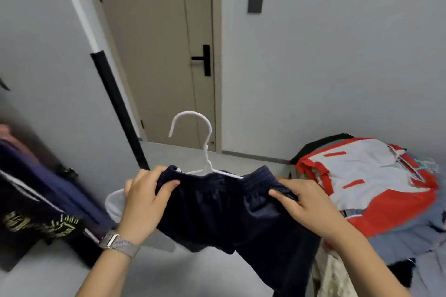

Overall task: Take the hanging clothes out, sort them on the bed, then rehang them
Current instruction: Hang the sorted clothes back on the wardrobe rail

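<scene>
Dark navy shorts (224,214) with an elastic waistband hang in the air in front of me on a white hanger (205,149), whose hook points up and left. My left hand (144,198) grips the left end of the waistband, thumb over the fabric. My right hand (299,200) pinches the right end of the waistband. The hanger's shoulders are mostly hidden inside the shorts. A red and white jacket (366,183) lies on the bed (410,243) at the right, on top of other clothes.
Dark clothes (43,205) hang in the open wardrobe at the left, behind its grey door (60,79) with a black edge strip. A closed beige room door (164,55) stands ahead. A white object (115,205) shows behind my left hand.
</scene>
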`<action>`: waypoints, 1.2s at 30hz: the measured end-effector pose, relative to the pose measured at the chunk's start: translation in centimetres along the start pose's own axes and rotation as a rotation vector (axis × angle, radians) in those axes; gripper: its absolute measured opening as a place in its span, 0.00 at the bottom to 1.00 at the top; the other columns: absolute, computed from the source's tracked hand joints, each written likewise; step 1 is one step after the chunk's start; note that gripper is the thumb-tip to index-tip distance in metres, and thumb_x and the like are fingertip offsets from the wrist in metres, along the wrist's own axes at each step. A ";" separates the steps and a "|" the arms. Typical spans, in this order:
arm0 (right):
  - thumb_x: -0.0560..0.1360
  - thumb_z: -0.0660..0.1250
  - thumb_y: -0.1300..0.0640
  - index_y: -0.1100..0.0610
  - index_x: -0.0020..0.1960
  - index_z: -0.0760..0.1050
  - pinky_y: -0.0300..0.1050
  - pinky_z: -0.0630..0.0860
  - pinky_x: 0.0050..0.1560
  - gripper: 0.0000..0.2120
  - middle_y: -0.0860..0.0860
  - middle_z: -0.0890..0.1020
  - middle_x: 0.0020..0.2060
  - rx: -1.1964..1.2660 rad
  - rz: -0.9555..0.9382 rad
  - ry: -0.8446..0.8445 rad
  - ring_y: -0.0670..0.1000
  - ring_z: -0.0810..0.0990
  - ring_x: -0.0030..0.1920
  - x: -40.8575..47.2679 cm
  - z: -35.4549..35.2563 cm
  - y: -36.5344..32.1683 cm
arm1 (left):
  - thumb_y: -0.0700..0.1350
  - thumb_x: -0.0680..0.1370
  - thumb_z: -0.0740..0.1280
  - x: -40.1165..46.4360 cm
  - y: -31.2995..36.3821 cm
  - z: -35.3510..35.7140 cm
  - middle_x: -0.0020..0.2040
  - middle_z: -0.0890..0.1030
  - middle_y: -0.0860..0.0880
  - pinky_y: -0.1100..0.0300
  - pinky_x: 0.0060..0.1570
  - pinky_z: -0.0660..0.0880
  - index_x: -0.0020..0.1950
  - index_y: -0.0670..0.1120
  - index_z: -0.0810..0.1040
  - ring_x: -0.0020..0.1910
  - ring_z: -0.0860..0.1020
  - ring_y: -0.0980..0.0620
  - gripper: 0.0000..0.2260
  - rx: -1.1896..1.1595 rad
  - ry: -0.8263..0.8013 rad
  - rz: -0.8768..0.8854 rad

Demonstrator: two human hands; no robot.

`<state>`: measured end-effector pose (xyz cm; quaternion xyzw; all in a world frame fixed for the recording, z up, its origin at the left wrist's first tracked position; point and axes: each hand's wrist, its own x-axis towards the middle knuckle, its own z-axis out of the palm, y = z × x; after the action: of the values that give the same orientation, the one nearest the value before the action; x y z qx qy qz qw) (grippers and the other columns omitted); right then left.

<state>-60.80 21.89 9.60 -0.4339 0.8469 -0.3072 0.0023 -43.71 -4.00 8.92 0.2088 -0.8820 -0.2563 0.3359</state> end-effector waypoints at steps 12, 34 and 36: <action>0.76 0.65 0.46 0.65 0.33 0.66 0.44 0.61 0.34 0.24 0.50 0.67 0.27 0.477 -0.138 -0.511 0.46 0.66 0.30 17.2 10.3 -9.7 | 0.63 0.72 0.54 1.6 -9.0 -10.0 0.46 0.76 0.56 0.60 0.53 0.59 0.53 0.53 0.75 0.49 0.67 0.54 0.20 0.414 0.298 -0.376; 0.78 0.63 0.51 0.59 0.39 0.76 0.47 0.73 0.43 0.14 0.58 0.81 0.36 0.864 0.029 -0.831 0.55 0.78 0.38 33.1 44.1 -45.0 | 0.41 0.77 0.64 -2.9 -36.6 -30.8 0.51 0.72 0.49 0.63 0.55 0.73 0.54 0.51 0.78 0.44 0.77 0.56 0.09 0.298 0.358 -0.935; 0.79 0.62 0.53 0.59 0.39 0.75 0.46 0.72 0.42 0.13 0.58 0.80 0.36 0.880 0.040 -0.776 0.54 0.78 0.38 33.8 46.0 -48.2 | 0.41 0.77 0.64 -2.6 -38.8 -32.3 0.47 0.71 0.50 0.74 0.48 0.69 0.54 0.51 0.78 0.42 0.73 0.61 0.08 0.311 0.314 -0.924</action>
<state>-34.09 -47.84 6.32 -0.4568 0.5850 -0.4487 0.4978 -11.71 -42.96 5.44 0.6605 -0.6641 -0.2095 0.2808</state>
